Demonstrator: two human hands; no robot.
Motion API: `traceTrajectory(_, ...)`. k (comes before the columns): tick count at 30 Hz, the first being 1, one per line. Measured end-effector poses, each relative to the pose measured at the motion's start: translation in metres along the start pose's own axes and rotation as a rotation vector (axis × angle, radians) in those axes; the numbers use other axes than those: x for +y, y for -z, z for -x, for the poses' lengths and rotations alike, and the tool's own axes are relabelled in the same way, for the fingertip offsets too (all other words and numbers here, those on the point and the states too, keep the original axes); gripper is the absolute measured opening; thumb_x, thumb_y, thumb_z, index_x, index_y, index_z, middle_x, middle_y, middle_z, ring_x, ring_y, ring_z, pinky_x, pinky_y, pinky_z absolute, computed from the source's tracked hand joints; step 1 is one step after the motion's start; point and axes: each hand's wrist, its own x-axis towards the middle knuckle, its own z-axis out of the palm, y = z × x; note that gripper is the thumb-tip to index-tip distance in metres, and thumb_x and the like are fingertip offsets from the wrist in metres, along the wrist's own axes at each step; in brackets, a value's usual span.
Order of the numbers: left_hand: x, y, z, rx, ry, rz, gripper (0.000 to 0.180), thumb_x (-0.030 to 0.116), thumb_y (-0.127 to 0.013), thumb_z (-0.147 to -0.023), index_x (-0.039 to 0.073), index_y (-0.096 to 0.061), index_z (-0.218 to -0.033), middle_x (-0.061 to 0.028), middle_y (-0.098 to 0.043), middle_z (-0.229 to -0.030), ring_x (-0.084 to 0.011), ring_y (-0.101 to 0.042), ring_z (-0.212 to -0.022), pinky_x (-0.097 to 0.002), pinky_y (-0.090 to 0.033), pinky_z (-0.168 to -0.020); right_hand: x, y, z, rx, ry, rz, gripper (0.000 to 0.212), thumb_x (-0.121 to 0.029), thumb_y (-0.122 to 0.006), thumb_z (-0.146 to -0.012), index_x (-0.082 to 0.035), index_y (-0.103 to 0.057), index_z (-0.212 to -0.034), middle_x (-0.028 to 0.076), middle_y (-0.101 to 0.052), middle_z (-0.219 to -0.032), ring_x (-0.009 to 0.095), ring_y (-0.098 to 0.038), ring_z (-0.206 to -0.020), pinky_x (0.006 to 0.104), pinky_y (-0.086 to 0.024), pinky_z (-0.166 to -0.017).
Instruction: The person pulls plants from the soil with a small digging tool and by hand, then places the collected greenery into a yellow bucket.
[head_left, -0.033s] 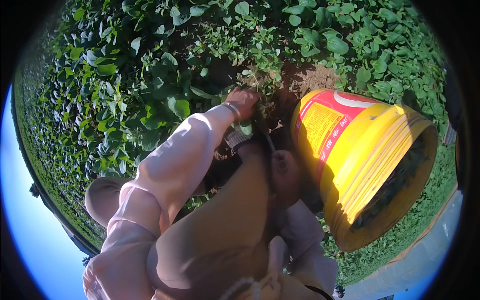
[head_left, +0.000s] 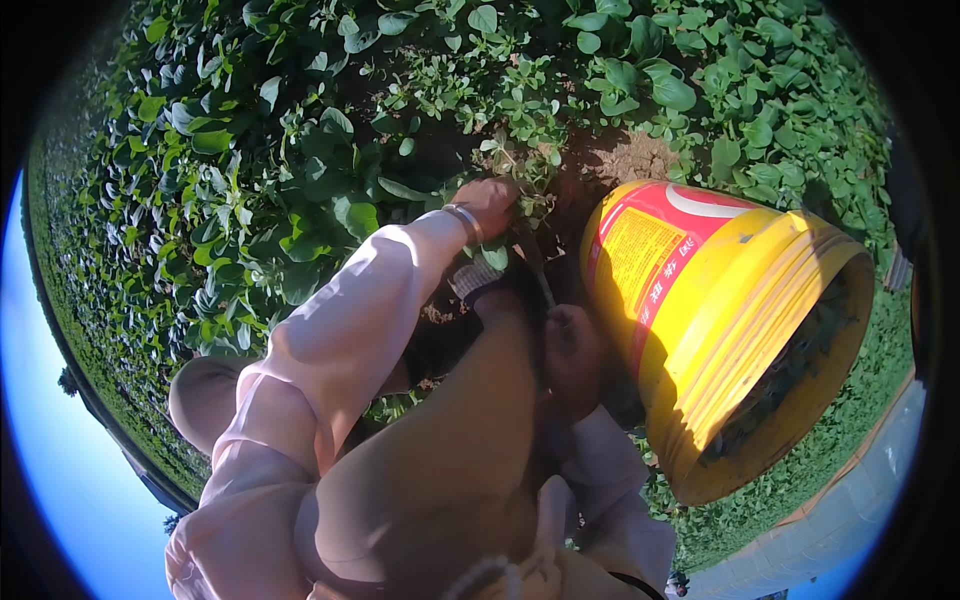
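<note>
My left hand (head_left: pixel 487 207), in a pale pink sleeve with a bracelet at the wrist, is closed at the base of a small-leaved green plant (head_left: pixel 536 180). Its fingertips are partly lost among the leaves. In the shade beside my knee, my right hand (head_left: pixel 573 348) is a fist around the near end of a thin knife-like tool (head_left: pixel 543 283). The tool slants up and away toward the soil just below my left hand. Its far tip is hard to make out in the shadow.
A yellow bucket (head_left: pixel 690 330) with a red label lies tipped at the right, its mouth toward me and leafy matter inside. Broad-leaved plants (head_left: pixel 320 165) crowd the left and far side. Bare soil (head_left: pixel 635 157) shows beyond the bucket. My bent knee (head_left: pixel 430 450) fills the near middle.
My left hand has shifted very slightly, and the plant at it has tilted a little. My right hand and the tool have moved by a hair.
</note>
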Motion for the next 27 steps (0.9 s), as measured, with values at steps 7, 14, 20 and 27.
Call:
traceTrajectory(7, 0.004, 0.044, -0.075, 0.429, -0.312, -0.281, 0.036, 0.011, -0.054, -0.083, 0.008, -0.058, -0.119, -0.0113, -0.06, -0.11, -0.0294, -0.055, -0.111, -0.0426, -0.046, -0.093, -0.008, -0.024, -0.048, 0.144, 0.093, -0.14, 0.014, 0.0, -0.061, -0.087, -0.003, -0.059, -0.101, 0.004, -0.059, -0.076, 0.007, -0.056, -0.066, 0.0226, -0.045, -0.06)
traceTrajectory(14, -0.061, 0.085, -0.105, 0.259, 0.211, -0.075, 0.042, 0.02, -0.06, -0.083, 0.007, -0.056, -0.122, -0.0199, -0.064, -0.109, -0.0392, -0.061, -0.1, -0.0453, -0.051, -0.083, -0.01, -0.039, -0.092, 0.214, 0.142, -0.119, 0.02, 0.004, -0.062, -0.082, -0.005, -0.061, -0.099, 0.004, -0.059, -0.071, 0.01, -0.056, -0.06, 0.0249, -0.046, -0.056)
traceTrajectory(20, -0.158, 0.071, -0.113, 0.279, 0.301, 0.101, 0.04, 0.031, -0.065, -0.083, 0.004, -0.061, -0.111, -0.0238, -0.065, -0.102, -0.0418, -0.06, -0.099, -0.0451, -0.049, -0.084, -0.015, -0.05, -0.116, 0.203, 0.238, -0.018, 0.023, 0.002, -0.063, -0.078, -0.01, -0.06, -0.097, 0.01, -0.058, -0.063, 0.024, -0.06, -0.054, 0.0323, -0.046, -0.052)
traceTrajectory(27, -0.165, 0.095, -0.094, 0.081, 0.196, -0.144, 0.041, 0.04, -0.067, -0.079, 0.005, -0.066, -0.101, -0.0188, -0.068, -0.093, -0.0388, -0.064, -0.089, -0.0443, -0.052, -0.079, -0.017, -0.069, -0.127, 0.144, 0.312, 0.05, 0.024, 0.0, -0.064, -0.075, -0.011, -0.059, -0.096, 0.012, -0.058, -0.061, 0.031, -0.062, -0.058, 0.0402, -0.046, -0.052)
